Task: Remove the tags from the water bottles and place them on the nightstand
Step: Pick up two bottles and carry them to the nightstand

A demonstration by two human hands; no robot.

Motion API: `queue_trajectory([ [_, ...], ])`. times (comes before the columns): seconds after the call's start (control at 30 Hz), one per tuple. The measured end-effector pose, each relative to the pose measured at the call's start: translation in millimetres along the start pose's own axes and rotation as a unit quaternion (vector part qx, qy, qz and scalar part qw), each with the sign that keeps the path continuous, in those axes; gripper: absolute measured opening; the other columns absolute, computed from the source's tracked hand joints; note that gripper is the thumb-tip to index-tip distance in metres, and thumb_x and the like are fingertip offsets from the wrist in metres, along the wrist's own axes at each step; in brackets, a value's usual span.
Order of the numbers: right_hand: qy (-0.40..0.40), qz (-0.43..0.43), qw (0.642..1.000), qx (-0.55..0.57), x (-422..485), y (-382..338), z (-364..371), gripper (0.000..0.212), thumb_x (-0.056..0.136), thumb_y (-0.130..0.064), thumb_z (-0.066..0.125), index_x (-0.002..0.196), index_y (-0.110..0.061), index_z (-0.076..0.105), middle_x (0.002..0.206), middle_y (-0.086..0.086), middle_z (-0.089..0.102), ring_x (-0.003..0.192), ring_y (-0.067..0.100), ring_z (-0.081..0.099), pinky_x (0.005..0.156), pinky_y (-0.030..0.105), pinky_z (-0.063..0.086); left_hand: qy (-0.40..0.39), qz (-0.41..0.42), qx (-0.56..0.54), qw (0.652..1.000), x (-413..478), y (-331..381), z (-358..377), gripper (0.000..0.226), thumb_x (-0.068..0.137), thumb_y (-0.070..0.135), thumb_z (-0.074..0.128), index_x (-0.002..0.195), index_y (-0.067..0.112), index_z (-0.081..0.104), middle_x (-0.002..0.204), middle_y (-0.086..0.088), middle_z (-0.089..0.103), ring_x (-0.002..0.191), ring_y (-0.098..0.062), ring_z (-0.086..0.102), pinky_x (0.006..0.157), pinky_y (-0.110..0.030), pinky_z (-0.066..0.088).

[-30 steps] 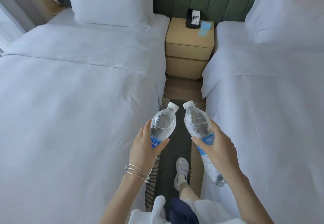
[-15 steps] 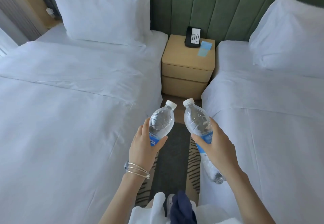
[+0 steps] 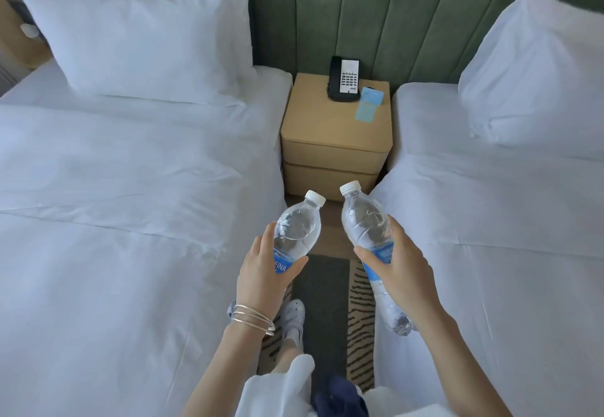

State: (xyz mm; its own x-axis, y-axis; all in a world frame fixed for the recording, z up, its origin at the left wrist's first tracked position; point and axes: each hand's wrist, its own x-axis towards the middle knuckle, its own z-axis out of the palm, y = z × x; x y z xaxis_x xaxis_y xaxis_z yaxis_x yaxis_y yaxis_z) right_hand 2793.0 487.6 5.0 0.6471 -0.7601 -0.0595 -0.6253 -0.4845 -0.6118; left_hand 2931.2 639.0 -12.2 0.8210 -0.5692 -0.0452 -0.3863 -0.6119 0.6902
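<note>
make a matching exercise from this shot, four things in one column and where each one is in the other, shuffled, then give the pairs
Column A
1. telephone
2. blue card
3. bottle reading FINA
4. bottle with its base showing

Column B
a. gripped in the right hand
b. at the back of the nightstand top, by the headboard
c. gripped in the left hand
d. on the nightstand top, right of the telephone

Pairs: 1-b, 2-d, 3-c, 4-a
</note>
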Motion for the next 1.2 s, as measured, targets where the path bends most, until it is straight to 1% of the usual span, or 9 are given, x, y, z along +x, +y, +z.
queue_trajectory([
  [0.13, 0.019, 0.014, 1.0, 0.012, 73, -17, 0, 0.074, 0.079, -0.05, 0.062, 0.141, -0.021, 0.032, 0.14, -0.003, 0.046, 0.124, 0.017, 0.048, 0.087, 0.019, 0.034, -0.013, 0.014, -0.002, 1.0, 80, 9, 1, 0.076, 0.078, 0.04, 0.07, 0.142, 0.019, 0.033, 0.135, -0.005, 0.05, 0.115, -0.023, 0.054, 0.09, -0.031, 0.049],
  [0.27, 0.041, 0.025, 0.998, 0.048, 141, -38, -1, 0.069, 0.081, -0.046, 0.064, 0.138, -0.024, 0.035, 0.133, -0.007, 0.051, 0.118, 0.013, 0.051, 0.082, 0.017, 0.035, -0.015, 0.043, 0.0, 0.999, 158, 19, 0, 0.076, 0.077, 0.041, 0.071, 0.141, 0.02, 0.035, 0.13, -0.005, 0.053, 0.111, -0.022, 0.055, 0.086, -0.029, 0.05],
  [0.37, 0.043, 0.025, 0.997, 0.065, 184, -45, -1, 0.066, 0.081, -0.046, 0.065, 0.137, -0.026, 0.036, 0.126, -0.014, 0.053, 0.112, 0.006, 0.052, 0.071, 0.003, 0.033, -0.013, 0.051, -0.005, 0.999, 208, 27, 3, 0.075, 0.077, 0.038, 0.072, 0.14, 0.018, 0.037, 0.127, -0.007, 0.054, 0.108, -0.023, 0.057, 0.083, -0.03, 0.051],
  [0.43, 0.046, 0.023, 0.996, 0.072, 213, -48, -2, 0.066, 0.082, -0.045, 0.065, 0.138, -0.026, 0.036, 0.125, -0.015, 0.052, 0.108, 0.002, 0.05, 0.068, 0.0, 0.033, -0.012, 0.061, -0.006, 0.998, 236, 32, 5, 0.075, 0.076, 0.038, 0.073, 0.139, 0.017, 0.038, 0.126, -0.008, 0.055, 0.106, -0.024, 0.058, 0.082, -0.031, 0.052],
  [0.53, 0.048, 0.019, 0.996, 0.079, 256, -48, -6, 0.068, 0.082, -0.047, 0.063, 0.14, -0.027, 0.034, 0.128, -0.013, 0.054, 0.111, 0.006, 0.051, 0.077, 0.015, 0.035, -0.007, 0.083, -0.007, 0.996, 278, 37, 13, 0.075, 0.074, 0.036, 0.075, 0.137, 0.014, 0.04, 0.121, -0.009, 0.058, 0.103, -0.026, 0.06, 0.078, -0.033, 0.053],
  [0.67, 0.046, 0.009, 0.996, 0.074, 316, -43, -9, 0.068, 0.081, -0.05, 0.062, 0.14, -0.03, 0.033, 0.123, -0.014, 0.056, 0.108, 0.01, 0.054, 0.076, 0.025, 0.039, 0.008, 0.092, -0.008, 0.996, 329, 50, 29, 0.074, 0.074, 0.034, 0.076, 0.136, 0.013, 0.042, 0.118, -0.009, 0.059, 0.1, -0.025, 0.06, 0.074, -0.027, 0.048],
  [1.0, 0.065, -0.035, 0.995, 0.074, 469, -11, 5, 0.072, 0.078, -0.057, 0.06, 0.139, -0.029, 0.034, 0.13, -0.014, 0.052, 0.114, 0.008, 0.052, 0.078, 0.024, 0.046, 0.042, 0.078, -0.068, 0.994, 463, 87, 89, 0.077, 0.078, 0.039, 0.07, 0.141, 0.017, 0.034, 0.128, -0.005, 0.054, 0.108, -0.021, 0.057, 0.076, -0.022, 0.046],
  [1.13, 0.102, -0.049, 0.989, 0.091, 524, 12, 38, 0.079, 0.073, -0.074, 0.052, 0.138, -0.031, 0.035, 0.125, -0.014, 0.056, 0.109, 0.008, 0.057, 0.082, 0.036, 0.053, 0.073, 0.099, -0.107, 0.987, 515, 79, 126, 0.074, 0.076, 0.034, 0.073, 0.138, 0.014, 0.038, 0.12, 0.0, 0.055, 0.1, -0.012, 0.056, 0.066, -0.003, 0.041],
  [1.2, 0.128, -0.055, 0.985, 0.106, 552, 27, 61, 0.077, 0.074, -0.071, 0.053, 0.136, -0.029, 0.038, 0.123, -0.014, 0.057, 0.108, 0.006, 0.057, 0.081, 0.035, 0.053, 0.083, 0.117, -0.131, 0.981, 543, 65, 152, 0.072, 0.075, 0.031, 0.075, 0.136, 0.012, 0.041, 0.117, 0.001, 0.056, 0.096, -0.006, 0.052, 0.068, 0.003, 0.04],
])
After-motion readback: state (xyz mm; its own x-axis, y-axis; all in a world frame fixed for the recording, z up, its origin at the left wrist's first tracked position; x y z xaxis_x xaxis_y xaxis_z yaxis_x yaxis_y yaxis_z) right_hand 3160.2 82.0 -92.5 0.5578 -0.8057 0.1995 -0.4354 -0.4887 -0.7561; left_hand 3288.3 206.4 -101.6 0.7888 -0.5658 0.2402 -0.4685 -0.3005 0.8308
